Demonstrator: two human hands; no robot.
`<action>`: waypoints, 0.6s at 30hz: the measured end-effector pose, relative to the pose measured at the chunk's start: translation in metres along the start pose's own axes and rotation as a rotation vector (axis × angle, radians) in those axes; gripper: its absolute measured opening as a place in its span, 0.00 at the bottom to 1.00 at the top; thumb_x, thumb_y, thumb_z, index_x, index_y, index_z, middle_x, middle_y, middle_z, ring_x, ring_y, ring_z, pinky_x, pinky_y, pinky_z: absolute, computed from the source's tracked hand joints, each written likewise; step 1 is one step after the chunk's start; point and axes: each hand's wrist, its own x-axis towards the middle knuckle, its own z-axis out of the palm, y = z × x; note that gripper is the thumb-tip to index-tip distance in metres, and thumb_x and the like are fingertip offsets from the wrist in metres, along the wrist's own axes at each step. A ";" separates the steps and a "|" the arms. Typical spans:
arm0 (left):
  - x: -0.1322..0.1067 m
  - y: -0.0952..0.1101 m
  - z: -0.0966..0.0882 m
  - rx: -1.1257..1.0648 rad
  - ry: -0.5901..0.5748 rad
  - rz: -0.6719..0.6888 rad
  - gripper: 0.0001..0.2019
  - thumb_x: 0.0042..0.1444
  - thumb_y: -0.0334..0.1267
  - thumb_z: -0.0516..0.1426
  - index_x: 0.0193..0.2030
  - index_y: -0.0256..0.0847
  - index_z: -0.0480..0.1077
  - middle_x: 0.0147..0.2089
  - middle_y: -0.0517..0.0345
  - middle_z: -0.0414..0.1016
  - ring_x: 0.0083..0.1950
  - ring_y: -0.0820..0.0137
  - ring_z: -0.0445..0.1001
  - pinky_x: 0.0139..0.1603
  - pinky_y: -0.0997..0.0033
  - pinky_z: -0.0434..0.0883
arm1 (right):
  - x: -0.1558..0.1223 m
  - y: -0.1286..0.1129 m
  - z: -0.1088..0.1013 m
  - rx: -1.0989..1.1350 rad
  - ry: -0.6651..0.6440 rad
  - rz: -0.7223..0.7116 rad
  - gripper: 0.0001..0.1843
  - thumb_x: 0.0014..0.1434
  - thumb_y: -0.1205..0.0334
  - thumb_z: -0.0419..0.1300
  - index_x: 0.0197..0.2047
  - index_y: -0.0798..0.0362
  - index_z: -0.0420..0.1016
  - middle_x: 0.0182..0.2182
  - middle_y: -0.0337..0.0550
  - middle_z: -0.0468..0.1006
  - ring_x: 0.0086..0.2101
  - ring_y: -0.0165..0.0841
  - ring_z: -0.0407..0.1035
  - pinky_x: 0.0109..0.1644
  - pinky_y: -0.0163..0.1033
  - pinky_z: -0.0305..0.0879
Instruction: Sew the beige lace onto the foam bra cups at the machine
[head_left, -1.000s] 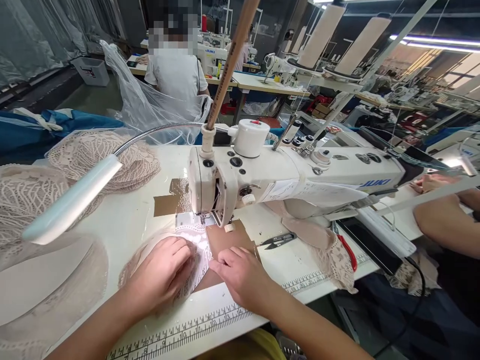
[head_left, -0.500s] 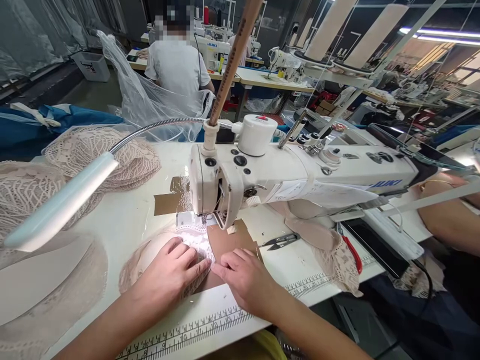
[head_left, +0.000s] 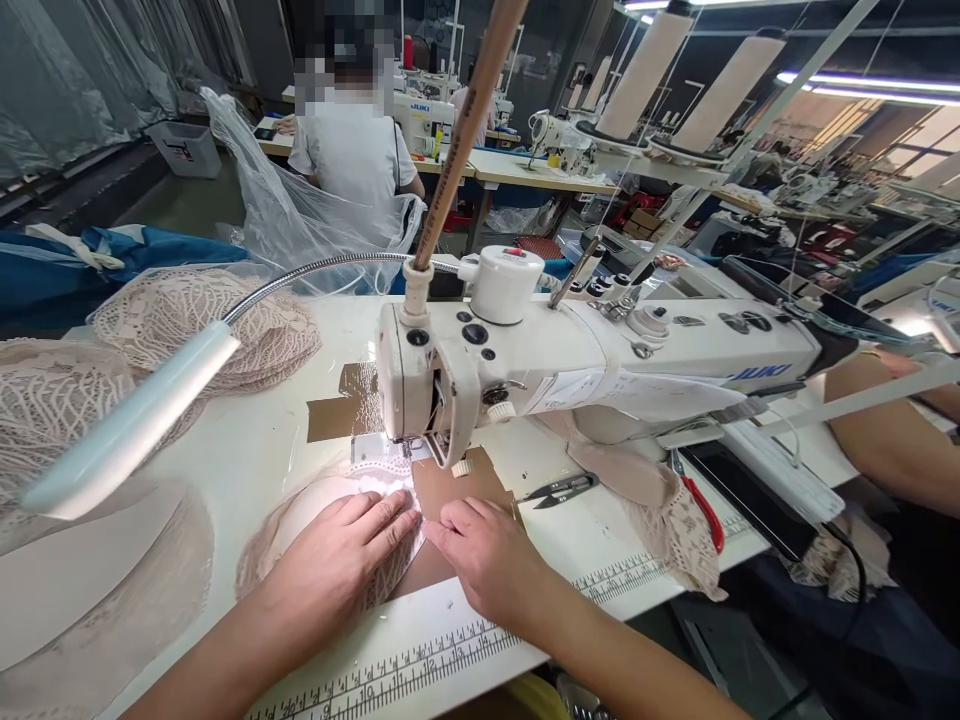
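While the lace piece lies under your left hand, fingers slightly spread, its far edge reaches the needle plate. Right hand curled by the lace's right edge; whether pinching, can't tell. Likely step: guiding for stitching. Next move calls for even, 2-handed feeding.

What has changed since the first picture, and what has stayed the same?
The left hand, curled on the lace piece at first, has flattened and stretched out toward the right. No clear grasp or release shows. The right hand stays curled near the lace's right edge; the sewing machine and black snips stay put.
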 end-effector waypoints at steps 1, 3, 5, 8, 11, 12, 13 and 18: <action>0.000 0.000 0.001 0.013 0.003 -0.002 0.26 0.54 0.24 0.49 0.60 0.33 0.66 0.61 0.41 0.68 0.45 0.57 0.71 0.41 0.55 0.72 | 0.000 0.000 0.000 -0.003 -0.006 0.006 0.18 0.48 0.77 0.53 0.41 0.54 0.72 0.30 0.41 0.65 0.30 0.34 0.54 0.33 0.39 0.50; 0.000 0.000 0.002 0.024 0.024 -0.008 0.27 0.51 0.23 0.49 0.59 0.32 0.68 0.60 0.41 0.70 0.45 0.56 0.72 0.42 0.55 0.73 | 0.000 -0.001 -0.001 -0.002 -0.008 0.014 0.17 0.47 0.78 0.53 0.40 0.54 0.71 0.30 0.41 0.65 0.30 0.34 0.55 0.32 0.39 0.49; 0.000 0.001 0.001 0.017 0.044 -0.015 0.27 0.49 0.23 0.50 0.57 0.31 0.69 0.59 0.42 0.71 0.46 0.56 0.72 0.44 0.55 0.74 | 0.001 -0.001 -0.001 0.004 0.002 0.014 0.17 0.48 0.77 0.54 0.41 0.54 0.71 0.30 0.41 0.65 0.31 0.34 0.55 0.33 0.39 0.49; 0.002 -0.001 -0.001 0.000 0.058 -0.021 0.26 0.49 0.24 0.51 0.57 0.31 0.69 0.59 0.41 0.71 0.48 0.55 0.73 0.45 0.55 0.74 | 0.003 -0.002 -0.002 0.004 0.007 0.018 0.17 0.48 0.78 0.53 0.40 0.54 0.71 0.30 0.41 0.66 0.30 0.34 0.55 0.33 0.39 0.50; 0.005 -0.006 -0.003 -0.030 0.075 -0.027 0.26 0.50 0.25 0.51 0.58 0.31 0.68 0.60 0.41 0.70 0.48 0.55 0.72 0.46 0.54 0.73 | 0.008 -0.001 -0.004 -0.014 -0.016 0.026 0.14 0.49 0.77 0.53 0.38 0.54 0.71 0.30 0.41 0.67 0.30 0.34 0.56 0.33 0.39 0.50; 0.006 -0.008 -0.004 -0.040 0.077 -0.026 0.26 0.50 0.25 0.51 0.58 0.31 0.68 0.60 0.41 0.70 0.49 0.55 0.72 0.46 0.54 0.73 | 0.010 0.000 -0.004 -0.023 -0.029 0.031 0.13 0.49 0.77 0.54 0.37 0.54 0.70 0.30 0.41 0.67 0.31 0.34 0.56 0.33 0.39 0.50; 0.008 -0.011 -0.004 -0.046 0.079 -0.024 0.26 0.51 0.26 0.50 0.58 0.31 0.68 0.60 0.41 0.70 0.49 0.55 0.72 0.46 0.54 0.73 | 0.013 0.000 -0.006 -0.030 -0.042 0.034 0.13 0.50 0.77 0.54 0.37 0.54 0.70 0.31 0.42 0.67 0.31 0.34 0.57 0.33 0.40 0.51; 0.014 -0.026 -0.001 -0.050 0.084 -0.026 0.24 0.53 0.26 0.50 0.58 0.33 0.68 0.59 0.41 0.71 0.51 0.54 0.71 0.48 0.52 0.72 | 0.030 0.003 -0.014 -0.046 -0.097 0.033 0.14 0.52 0.75 0.55 0.42 0.55 0.71 0.36 0.45 0.72 0.35 0.36 0.62 0.35 0.41 0.55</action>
